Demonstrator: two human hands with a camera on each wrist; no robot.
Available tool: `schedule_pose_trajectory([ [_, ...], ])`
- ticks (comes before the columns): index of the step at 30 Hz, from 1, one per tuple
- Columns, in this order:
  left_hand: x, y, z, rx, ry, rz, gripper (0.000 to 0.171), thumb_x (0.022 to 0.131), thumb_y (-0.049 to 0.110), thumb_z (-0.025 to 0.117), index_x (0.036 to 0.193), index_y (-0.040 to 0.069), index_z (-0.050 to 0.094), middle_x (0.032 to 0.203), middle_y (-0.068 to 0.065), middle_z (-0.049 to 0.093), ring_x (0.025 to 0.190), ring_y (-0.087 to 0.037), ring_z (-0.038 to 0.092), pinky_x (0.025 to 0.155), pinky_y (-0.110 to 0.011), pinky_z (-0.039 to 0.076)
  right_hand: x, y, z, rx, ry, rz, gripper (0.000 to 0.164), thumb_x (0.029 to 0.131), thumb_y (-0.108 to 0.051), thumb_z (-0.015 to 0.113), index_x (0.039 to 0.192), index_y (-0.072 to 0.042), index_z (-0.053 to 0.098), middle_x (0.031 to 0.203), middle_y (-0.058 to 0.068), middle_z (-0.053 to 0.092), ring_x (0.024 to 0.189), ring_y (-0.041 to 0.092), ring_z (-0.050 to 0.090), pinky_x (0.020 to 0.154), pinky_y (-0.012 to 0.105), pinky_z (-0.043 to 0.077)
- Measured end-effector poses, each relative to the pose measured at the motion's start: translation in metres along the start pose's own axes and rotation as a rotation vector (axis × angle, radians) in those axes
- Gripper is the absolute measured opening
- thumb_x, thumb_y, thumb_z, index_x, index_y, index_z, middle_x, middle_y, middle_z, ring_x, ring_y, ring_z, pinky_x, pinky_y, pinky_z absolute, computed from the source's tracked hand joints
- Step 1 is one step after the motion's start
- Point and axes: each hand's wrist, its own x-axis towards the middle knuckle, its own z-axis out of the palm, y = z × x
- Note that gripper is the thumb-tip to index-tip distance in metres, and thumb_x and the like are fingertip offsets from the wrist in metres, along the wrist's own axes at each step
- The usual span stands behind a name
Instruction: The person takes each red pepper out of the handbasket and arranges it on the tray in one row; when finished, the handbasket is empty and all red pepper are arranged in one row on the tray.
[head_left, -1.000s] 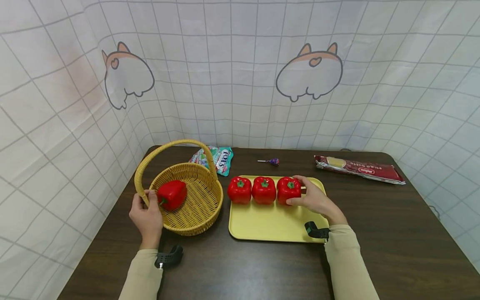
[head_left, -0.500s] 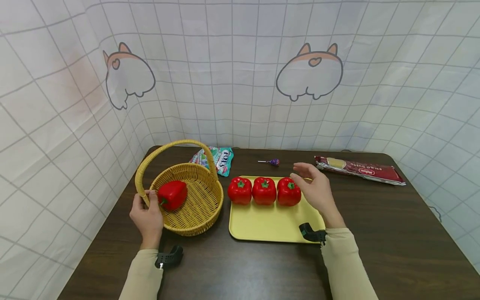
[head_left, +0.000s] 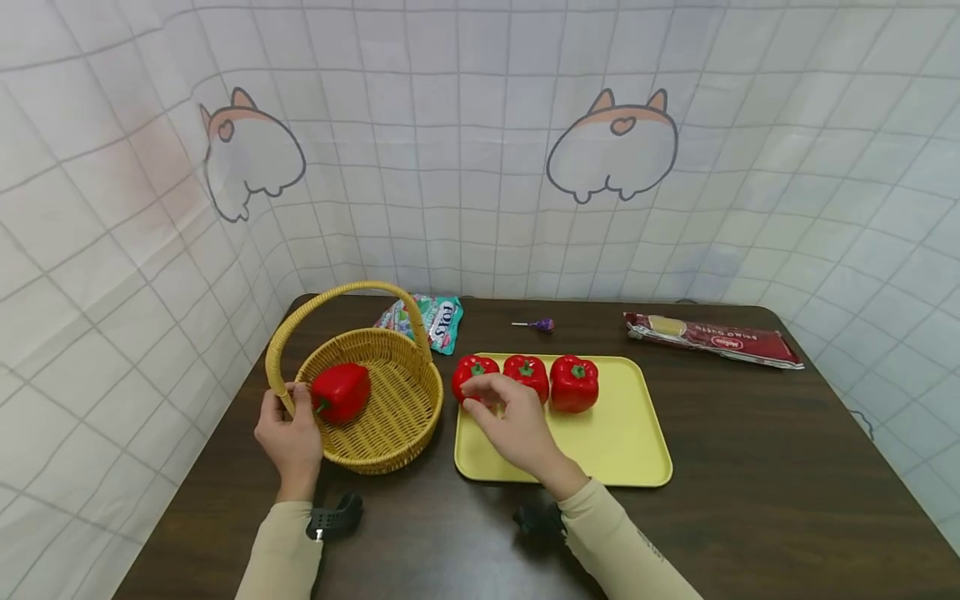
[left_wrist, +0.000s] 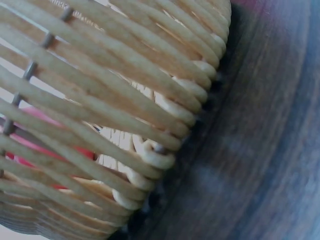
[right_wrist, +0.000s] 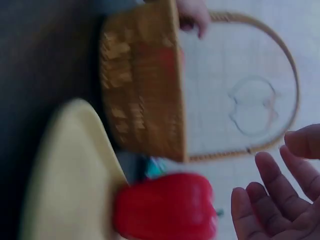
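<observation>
In the head view my left hand [head_left: 291, 437] grips the yellow wicker basket [head_left: 437, 417] where its tall handle meets the left rim. A red bell pepper [head_left: 342, 392] lies on its side inside, against the left wall. Woven strands of the basket [left_wrist: 110, 95] fill the left wrist view. My right hand [head_left: 517, 423] hovers over a yellow tray [head_left: 626, 446], fingers loosely bent and holding nothing. Along the tray's back stand a left pepper [head_left: 472, 367], partly covered by the fingertips, a middle pepper [head_left: 528, 372] and a right pepper [head_left: 574, 385]. The right wrist view shows one pepper [right_wrist: 167, 207] below the fingers.
Behind the basket lies a teal candy bag [head_left: 444, 323]. A purple lollipop [head_left: 543, 325] is at the back of the dark wooden table [head_left: 750, 467], and a long red packet [head_left: 720, 340] lies at the back right. A white gridded curtain [head_left: 480, 167] surrounds the table.
My right hand let go of the right pepper, lifted off, and moved left to above the left and middle peppers. My left hand stays on the basket.
</observation>
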Motion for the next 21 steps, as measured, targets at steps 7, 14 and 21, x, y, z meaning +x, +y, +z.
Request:
schedule_pose_trajectory([
  [7, -0.001, 0.001, 0.001, 0.001, 0.009, 0.002, 0.016, 0.094, 0.006, 0.062, 0.096, -0.009, 0.063, 0.075, 0.012, 0.054, 0.066, -0.003, 0.046, 0.058, -0.019, 0.036, -0.003, -0.007, 0.043, 0.047, -0.158, -0.069, 0.027, 0.088, -0.021, 0.072, 0.113, -0.013, 0.067, 0.111, 0.001, 0.068, 0.099, 0.021, 0.063, 0.088, 0.040, 0.052],
  [14, -0.002, 0.001, 0.003, 0.002, -0.006, -0.004, 0.021, 0.095, 0.011, 0.063, 0.096, -0.010, 0.063, 0.075, 0.013, 0.054, 0.066, -0.002, 0.047, 0.058, -0.018, 0.036, 0.010, -0.007, 0.081, -0.026, -0.217, -0.118, 0.027, 0.090, -0.022, 0.069, 0.114, -0.012, 0.067, 0.112, 0.003, 0.067, 0.100, 0.014, 0.062, 0.088, 0.033, 0.052],
  [21, 0.000, 0.002, 0.000, -0.001, 0.012, -0.006, 0.022, 0.095, 0.012, 0.063, 0.096, -0.010, 0.063, 0.077, 0.013, 0.055, 0.069, -0.001, 0.048, 0.060, -0.018, 0.037, 0.030, -0.013, 0.106, -0.070, -0.202, -0.058, 0.026, 0.087, -0.016, 0.071, 0.113, -0.010, 0.068, 0.109, 0.000, 0.066, 0.093, 0.013, 0.057, 0.084, 0.026, 0.050],
])
